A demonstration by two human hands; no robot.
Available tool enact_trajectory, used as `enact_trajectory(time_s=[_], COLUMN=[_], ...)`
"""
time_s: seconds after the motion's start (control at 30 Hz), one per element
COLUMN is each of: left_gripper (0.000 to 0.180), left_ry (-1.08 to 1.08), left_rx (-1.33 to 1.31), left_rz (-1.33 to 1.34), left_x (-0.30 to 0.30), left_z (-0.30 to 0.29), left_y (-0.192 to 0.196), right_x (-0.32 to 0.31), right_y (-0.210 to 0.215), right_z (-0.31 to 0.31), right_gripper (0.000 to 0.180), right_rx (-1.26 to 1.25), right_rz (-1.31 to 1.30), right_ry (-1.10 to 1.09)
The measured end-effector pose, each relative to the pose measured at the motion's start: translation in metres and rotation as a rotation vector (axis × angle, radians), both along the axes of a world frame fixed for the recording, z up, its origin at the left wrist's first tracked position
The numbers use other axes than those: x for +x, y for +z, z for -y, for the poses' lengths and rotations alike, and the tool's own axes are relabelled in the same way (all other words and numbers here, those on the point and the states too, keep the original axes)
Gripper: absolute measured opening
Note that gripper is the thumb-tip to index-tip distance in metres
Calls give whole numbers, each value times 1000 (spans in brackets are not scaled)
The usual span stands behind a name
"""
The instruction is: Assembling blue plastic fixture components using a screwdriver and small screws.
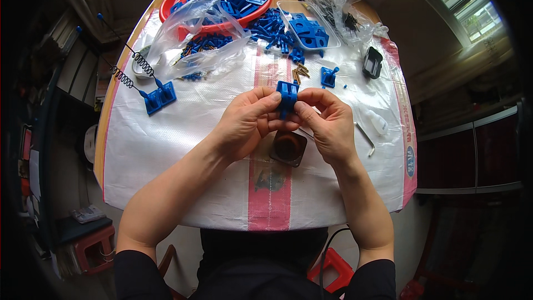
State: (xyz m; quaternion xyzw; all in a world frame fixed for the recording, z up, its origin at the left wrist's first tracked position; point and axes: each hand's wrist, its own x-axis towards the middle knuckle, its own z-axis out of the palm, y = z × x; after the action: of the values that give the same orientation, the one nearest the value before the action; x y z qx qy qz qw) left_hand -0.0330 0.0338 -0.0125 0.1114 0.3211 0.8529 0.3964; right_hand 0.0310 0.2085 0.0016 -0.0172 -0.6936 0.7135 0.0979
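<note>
Between the fingertips of both hands is a small blue plastic part (287,93), held up over the middle of the table. My left hand (244,115) pinches it from the left with thumb and fingers. From the right, my right hand (328,122) grips it between thumb and forefinger; whether those fingers also hold something small is hidden. Just below the hands a dark brown, square block with a round hollow (288,149) lies on the sheet. Beyond the blue part are several brass-coloured pins (300,71) and a blue plate with an upright piece (329,76).
A red basin (267,6) of blue parts, a clear bag (225,54) and a clear tray (335,45) stand far off. Assembled blue bases with coiled black cords (160,99) lie left. Rightward are a hex key (365,139), small white bottle (378,122) and black box (372,63).
</note>
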Motion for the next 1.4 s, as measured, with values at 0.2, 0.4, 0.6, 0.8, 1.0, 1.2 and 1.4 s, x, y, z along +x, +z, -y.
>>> enact_trajectory(time_s=[0.2,0.4,0.6,0.8,1.0,1.2,1.4], left_gripper=[27,29,30,28,23,35,44], left_ry=[60,32,83,121,160,76,49], left_rx=[48,36,-70,-75,-109,-12,158], left_rz=[16,-55,-100,-48,-45,-17,155], left_x=[-1,-3,-4,-6,-5,-10,-11], left_z=[2,5,2,3,4,6,10], left_y=[3,3,2,1,-1,-3,1], right_x=[-1,9,8,13,13,11,11], right_y=[12,43,35,52,47,47,45], right_z=[-19,-44,-47,-46,-43,-30,-47], right_gripper=[12,13,14,14,18,18,21], right_rx=[278,1011,1189,1109,905,707,691], right_rz=[-93,99,95,167,106,97,-259], right_ry=[-164,118,91,-51,-92,-84,-94])
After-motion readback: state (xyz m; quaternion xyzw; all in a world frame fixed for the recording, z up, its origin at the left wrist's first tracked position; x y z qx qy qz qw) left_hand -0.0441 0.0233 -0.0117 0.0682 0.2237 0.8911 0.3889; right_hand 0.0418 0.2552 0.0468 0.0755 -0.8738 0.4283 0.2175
